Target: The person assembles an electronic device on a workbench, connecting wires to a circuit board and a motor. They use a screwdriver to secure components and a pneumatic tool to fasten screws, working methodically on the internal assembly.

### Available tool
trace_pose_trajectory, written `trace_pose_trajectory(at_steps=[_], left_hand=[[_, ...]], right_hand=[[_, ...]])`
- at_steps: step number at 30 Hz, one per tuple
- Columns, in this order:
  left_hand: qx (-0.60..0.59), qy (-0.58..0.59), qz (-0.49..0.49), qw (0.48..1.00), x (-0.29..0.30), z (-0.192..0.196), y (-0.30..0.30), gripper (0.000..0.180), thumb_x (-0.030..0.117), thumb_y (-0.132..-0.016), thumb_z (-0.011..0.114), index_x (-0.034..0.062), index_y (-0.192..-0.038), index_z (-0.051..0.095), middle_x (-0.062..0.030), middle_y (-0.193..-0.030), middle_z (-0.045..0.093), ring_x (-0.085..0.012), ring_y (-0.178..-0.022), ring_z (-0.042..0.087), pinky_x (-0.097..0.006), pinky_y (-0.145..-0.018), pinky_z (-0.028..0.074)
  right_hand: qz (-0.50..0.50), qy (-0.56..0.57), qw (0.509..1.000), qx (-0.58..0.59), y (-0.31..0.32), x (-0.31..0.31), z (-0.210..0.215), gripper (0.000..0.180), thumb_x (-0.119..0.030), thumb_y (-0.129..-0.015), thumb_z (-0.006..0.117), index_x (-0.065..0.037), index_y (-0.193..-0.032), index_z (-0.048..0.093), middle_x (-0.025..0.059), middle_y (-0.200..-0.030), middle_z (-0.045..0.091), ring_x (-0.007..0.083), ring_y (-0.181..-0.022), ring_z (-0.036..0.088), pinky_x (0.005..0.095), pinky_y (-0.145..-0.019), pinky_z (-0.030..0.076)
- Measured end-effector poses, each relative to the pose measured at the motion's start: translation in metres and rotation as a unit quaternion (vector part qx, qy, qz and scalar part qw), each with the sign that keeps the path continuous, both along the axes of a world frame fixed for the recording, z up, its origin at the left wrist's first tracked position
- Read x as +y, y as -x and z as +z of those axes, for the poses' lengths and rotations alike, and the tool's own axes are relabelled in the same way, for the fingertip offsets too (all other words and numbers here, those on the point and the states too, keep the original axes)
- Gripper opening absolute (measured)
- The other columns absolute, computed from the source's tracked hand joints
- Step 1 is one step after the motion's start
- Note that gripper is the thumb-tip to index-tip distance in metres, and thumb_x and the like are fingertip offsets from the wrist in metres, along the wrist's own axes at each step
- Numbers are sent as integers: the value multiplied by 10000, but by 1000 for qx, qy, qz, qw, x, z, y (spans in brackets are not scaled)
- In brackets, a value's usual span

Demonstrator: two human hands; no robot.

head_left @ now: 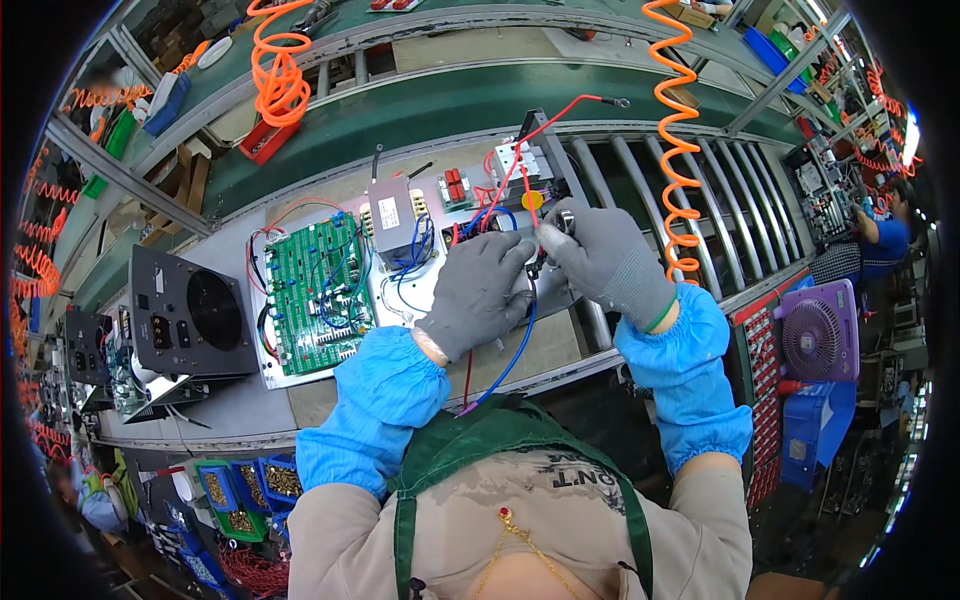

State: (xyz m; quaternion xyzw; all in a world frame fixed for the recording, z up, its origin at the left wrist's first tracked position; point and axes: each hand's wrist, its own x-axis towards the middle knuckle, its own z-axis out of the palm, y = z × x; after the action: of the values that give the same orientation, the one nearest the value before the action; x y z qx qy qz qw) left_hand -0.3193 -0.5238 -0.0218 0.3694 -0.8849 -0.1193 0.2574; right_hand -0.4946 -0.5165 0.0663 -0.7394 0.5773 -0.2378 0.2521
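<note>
Wire ends (537, 262) hidden between gloved fingers (520, 255)

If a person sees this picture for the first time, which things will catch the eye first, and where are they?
At the centre, the left hand and the right hand, both in grey gloves with bright blue sleeve covers, meet over red and blue wires. Just left of them lies a green circuit board on a grey tray, with a dark box with a fan further left. Above, two orange coiled hoses hang down, and a purple fan stands at the right.

Your gloves (480, 290) are grey, your sleeves (690, 370) bright blue, your apron (500, 430) dark green; the circuit board (318, 295) on the left is green, the coiled hoses (675, 130) orange.
</note>
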Motion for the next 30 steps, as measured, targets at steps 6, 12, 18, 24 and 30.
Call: trace_pose_trajectory(at_steps=[6, 12, 18, 24, 30], left_hand=[[17, 3, -3, 1000, 0, 0, 1, 511, 217, -705, 643, 79, -1183, 528, -108, -1179, 541, -289, -1107, 509, -415, -937, 405], [14, -2, 1, 1000, 1, -2, 0, 523, 223, -704, 649, 79, -1192, 529, -108, -1189, 541, -290, -1111, 509, -414, -945, 400], [16, 1, 1, 1000, 1, -5, 0, 558, 245, -697, 665, 66, -1207, 526, -115, -1195, 539, -291, -1113, 509, -417, -948, 399], [0, -15, 7, 1000, -1, -5, -1, 570, 266, -694, 673, 54, -1203, 531, -118, -1210, 533, -290, -1130, 501, -415, -952, 400], [-103, -32, 10, 994, -3, 9, 6, 593, 337, -648, 716, 50, -1141, 555, -124, -1109, 546, -277, -1035, 533, -406, -877, 428]], right_hand=[[-29, 122, 988, 89, -1, 3, -19, 179, -190, -884, 537, -22, -877, 596, 142, -615, 597, 276, -535, 610, 367, -513, 467], [-56, 83, 993, 61, -5, -3, -8, 219, -255, -862, 559, -38, -883, 586, 181, -637, 601, 364, -618, 616, 457, -575, 487], [-37, 33, 993, 104, -6, -26, -11, 224, -251, -861, 546, -34, -868, 604, 172, -636, 601, 346, -608, 611, 429, -574, 483], [-41, 51, 993, 102, -9, -30, -17, 195, -226, -842, 565, -35, -837, 602, 154, -674, 616, 314, -625, 620, 395, -576, 481], [-54, 32, 994, -91, -17, -14, -11, 251, -268, -834, 604, -26, -886, 567, 163, -715, 609, 349, -672, 614, 416, -600, 474]])
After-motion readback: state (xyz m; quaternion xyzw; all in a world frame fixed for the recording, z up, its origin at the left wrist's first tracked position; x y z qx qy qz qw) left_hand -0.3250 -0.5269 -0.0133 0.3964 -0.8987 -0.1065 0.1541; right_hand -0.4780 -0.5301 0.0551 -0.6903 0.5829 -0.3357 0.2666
